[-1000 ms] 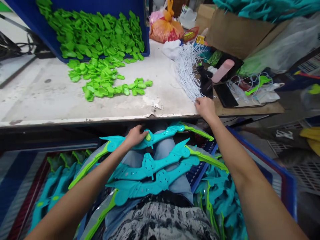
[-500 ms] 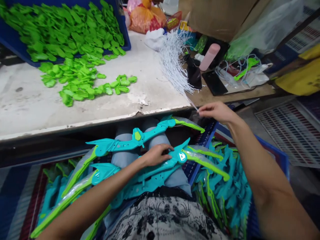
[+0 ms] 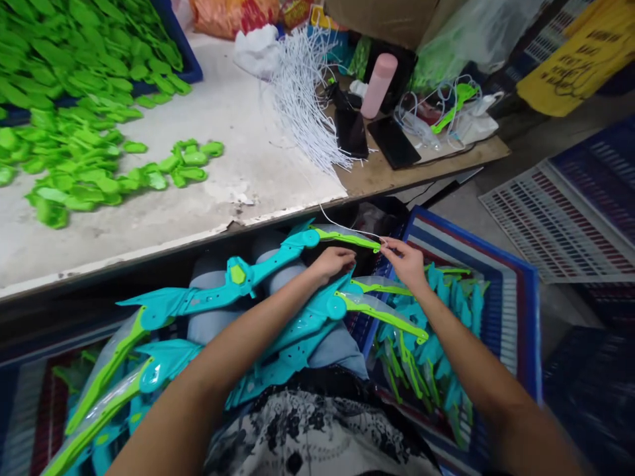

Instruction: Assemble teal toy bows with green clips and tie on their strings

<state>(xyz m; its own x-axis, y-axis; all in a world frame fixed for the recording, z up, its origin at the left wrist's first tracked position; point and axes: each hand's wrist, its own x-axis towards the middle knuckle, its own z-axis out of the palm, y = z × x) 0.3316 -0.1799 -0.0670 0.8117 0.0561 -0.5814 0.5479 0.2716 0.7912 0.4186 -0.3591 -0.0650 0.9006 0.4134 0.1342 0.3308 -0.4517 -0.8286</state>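
Observation:
A turquoise toy bow [image 3: 270, 266] with lime-green end limbs lies across my lap, nearest the table. My right hand [image 3: 404, 261] pinches a thin white string [image 3: 342, 226] right at the tip of this bow's right limb [image 3: 350, 237]. The string trails left towards the table edge. My left hand [image 3: 333, 262] is just below that limb, its fingers curled together; what they hold, if anything, is hidden. More toy bows [image 3: 317, 316] lie nearer my body, partly under my left forearm.
White strings [image 3: 305, 99] spread over the table [image 3: 238, 125] beside a pink bottle [image 3: 380, 86] and dark phones [image 3: 395, 142]. Green plastic parts [image 3: 84, 158] spill from a blue bin [image 3: 186, 49]. At right, a blue-rimmed crate [image 3: 530, 330] holds several toy bows.
My right hand has drawn a string from the table down to the bow's right limb tip. My left hand has moved from the nearer bows up towards that limb. The view has shifted right.

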